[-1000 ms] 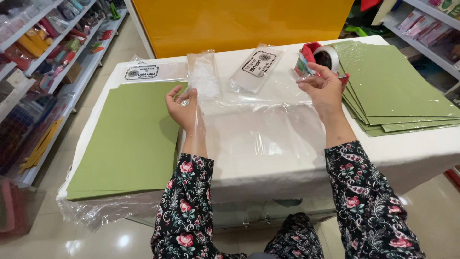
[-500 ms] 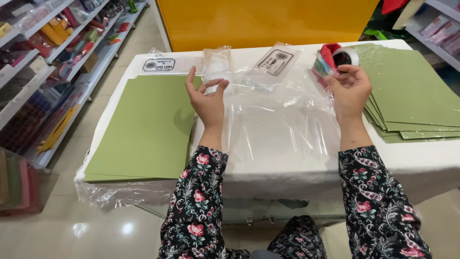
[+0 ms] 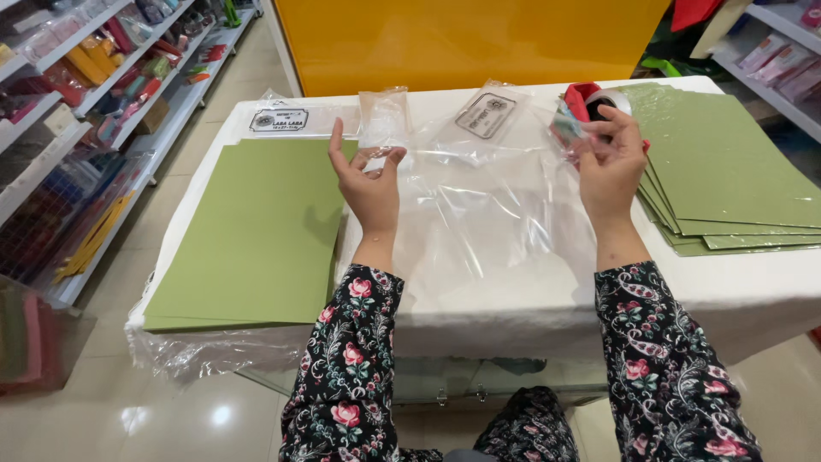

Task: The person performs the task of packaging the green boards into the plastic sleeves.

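Note:
A large clear plastic bag (image 3: 487, 222) is held up over the white table (image 3: 753, 291) between both hands. My left hand (image 3: 368, 184) pinches its upper left edge and my right hand (image 3: 609, 167) pinches the upper right edge. A stack of green sheets (image 3: 256, 231) lies flat to the left of my left hand, partly on loose plastic. A fanned pile of green sheets (image 3: 727, 171) lies to the right of my right hand. Just behind my right hand sits a red tape dispenser (image 3: 590, 104).
Small clear packets with labels (image 3: 484, 115) and a label card (image 3: 279, 120) lie at the table's far side. A yellow panel (image 3: 462, 38) stands behind the table. Shop shelves with goods (image 3: 77, 94) line the left aisle, more shelves (image 3: 774, 51) at the right.
Both hands have lifted the clear bag's top edge higher off the table. The view has shifted a little to the left.

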